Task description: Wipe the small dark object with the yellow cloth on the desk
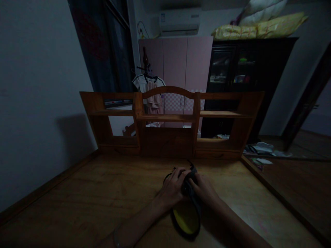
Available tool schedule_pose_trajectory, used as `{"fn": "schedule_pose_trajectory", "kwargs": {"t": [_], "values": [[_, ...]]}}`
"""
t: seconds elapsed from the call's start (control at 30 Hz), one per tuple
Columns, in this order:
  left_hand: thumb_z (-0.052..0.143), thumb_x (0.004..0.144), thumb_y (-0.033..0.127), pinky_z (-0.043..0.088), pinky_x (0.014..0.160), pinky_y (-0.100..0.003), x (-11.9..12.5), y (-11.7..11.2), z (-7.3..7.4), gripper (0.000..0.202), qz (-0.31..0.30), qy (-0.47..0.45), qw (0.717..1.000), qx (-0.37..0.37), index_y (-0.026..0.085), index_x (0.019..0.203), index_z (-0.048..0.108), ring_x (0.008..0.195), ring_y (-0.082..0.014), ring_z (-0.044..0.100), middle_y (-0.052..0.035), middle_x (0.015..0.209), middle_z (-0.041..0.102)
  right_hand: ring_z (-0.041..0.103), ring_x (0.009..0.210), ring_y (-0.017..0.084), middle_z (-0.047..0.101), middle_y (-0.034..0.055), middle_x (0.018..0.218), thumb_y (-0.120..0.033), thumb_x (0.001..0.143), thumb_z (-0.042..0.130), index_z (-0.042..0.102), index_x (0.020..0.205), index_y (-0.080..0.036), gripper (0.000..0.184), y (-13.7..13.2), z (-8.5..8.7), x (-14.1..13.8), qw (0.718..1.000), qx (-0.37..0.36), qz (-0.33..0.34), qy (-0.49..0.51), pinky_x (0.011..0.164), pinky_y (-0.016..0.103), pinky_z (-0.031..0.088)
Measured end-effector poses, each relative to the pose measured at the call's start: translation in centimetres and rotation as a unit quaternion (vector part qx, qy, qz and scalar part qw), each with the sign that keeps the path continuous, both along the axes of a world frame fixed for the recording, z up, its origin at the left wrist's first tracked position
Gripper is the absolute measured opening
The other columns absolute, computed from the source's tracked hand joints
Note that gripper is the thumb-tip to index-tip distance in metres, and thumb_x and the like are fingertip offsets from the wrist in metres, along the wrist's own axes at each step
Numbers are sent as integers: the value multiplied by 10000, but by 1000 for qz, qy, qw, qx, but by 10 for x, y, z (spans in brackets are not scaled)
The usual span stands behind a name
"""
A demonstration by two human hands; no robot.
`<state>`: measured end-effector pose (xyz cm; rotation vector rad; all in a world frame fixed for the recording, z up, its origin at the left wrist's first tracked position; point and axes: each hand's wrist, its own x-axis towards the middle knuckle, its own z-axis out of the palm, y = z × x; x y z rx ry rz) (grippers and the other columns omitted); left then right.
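Note:
A dark, strapped item with a rounded yellow panel (pixel 184 217) and a thick black rim lies on the wooden surface (pixel 116 193); its exact kind is hard to make out in the dim light. My left hand (pixel 173 186) rests over its upper part from the left, fingers bent around the dark material. From the right, my right hand (pixel 204 187) grips the same upper part, its fingers curled and partly hidden. A thin dark strap end sticks up just beyond the hands. The yellow end points toward me, below both hands.
A wooden shelf unit (pixel 168 118) stands along the far edge of the surface. A white wall (pixel 46 103) borders the left side. Papers and bags (pixel 262 148) lie at the right, beyond the raised wooden edge (pixel 274 189). Pink and black cabinets stand behind.

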<state>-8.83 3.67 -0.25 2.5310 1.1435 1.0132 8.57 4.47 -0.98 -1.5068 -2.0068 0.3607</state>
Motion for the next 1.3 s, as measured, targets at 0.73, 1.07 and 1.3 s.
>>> {"fn": "schedule_pose_trajectory", "kwargs": {"t": [0.73,1.07,1.3], "values": [[593,690,63,432,983,-400,1,-1,0,758,7,8,1000,11,330,1347,326,1171,-240,474,-42,1300,417,616,795,213,672,122,861,-253,892,424,617,864,-113,240,-4,5,-2,999,-3,-7,-44,677,262,387],[760,623,260,423,992,-423,1,-2,0,839,6,-3,1000,-7,332,1342,335,1183,-275,464,-49,1304,416,619,758,204,671,103,840,-276,875,484,616,887,-131,197,2,-6,2,1000,9,-7,-12,649,252,399],[759,612,251,420,990,-413,1,-2,2,847,0,2,1000,-10,331,1342,335,1172,-270,471,-45,1300,420,621,731,182,676,94,829,-259,885,475,620,870,-134,193,0,1,-1,1000,-8,-8,-16,624,239,389]]}}
